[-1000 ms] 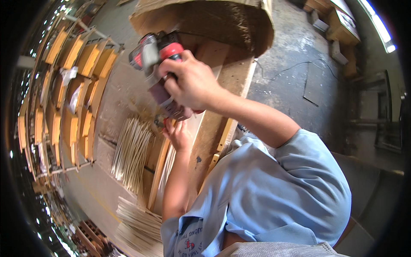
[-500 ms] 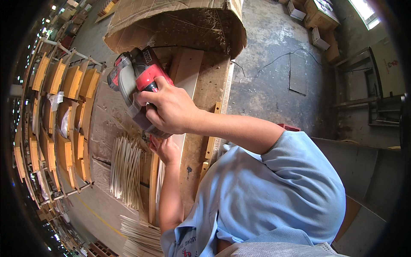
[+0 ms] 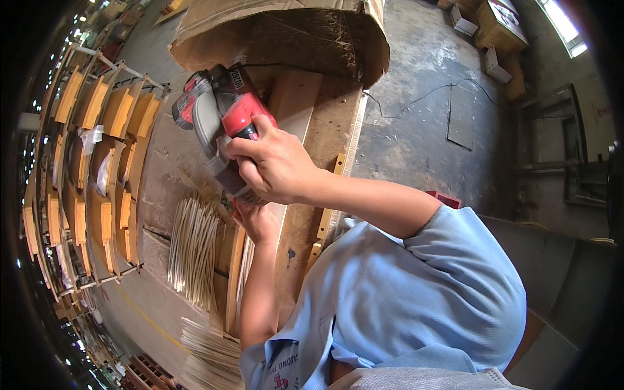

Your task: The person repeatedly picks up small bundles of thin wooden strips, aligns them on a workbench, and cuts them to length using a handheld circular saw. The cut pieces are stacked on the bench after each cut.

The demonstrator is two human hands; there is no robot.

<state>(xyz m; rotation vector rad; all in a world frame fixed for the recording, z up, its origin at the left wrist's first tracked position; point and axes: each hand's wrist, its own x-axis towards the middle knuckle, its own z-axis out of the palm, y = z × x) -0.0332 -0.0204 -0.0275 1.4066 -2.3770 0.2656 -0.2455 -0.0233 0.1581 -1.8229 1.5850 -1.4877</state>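
Observation:
A red and black miter saw (image 3: 218,107) with a grey curved blade guard (image 3: 207,120) stands on the wooden bench (image 3: 292,250). My right hand (image 3: 279,162) is wrapped around its red and black handle. Just below it, my left hand (image 3: 259,224) is at the base of the saw, fingers curled and partly hidden by the saw and my right hand. What those fingers hold cannot be made out. Thin pale wooden strips (image 3: 244,263) lie beside my left forearm, along a wooden rail (image 3: 233,279). Under the saw, the blade and any cut are hidden.
A torn cardboard box (image 3: 279,26) opens toward the saw at the far end. Bundles of pale sticks (image 3: 194,253) lie left of the bench. Further left stands a rack (image 3: 97,175) holding yellowish wooden pieces. A black cord (image 3: 403,107) crosses the floor at right.
The whole view has shifted, so bench, saw and rack appear slightly further right. My right hand keeps its grip on the handle. My left fingers show less beside the saw base.

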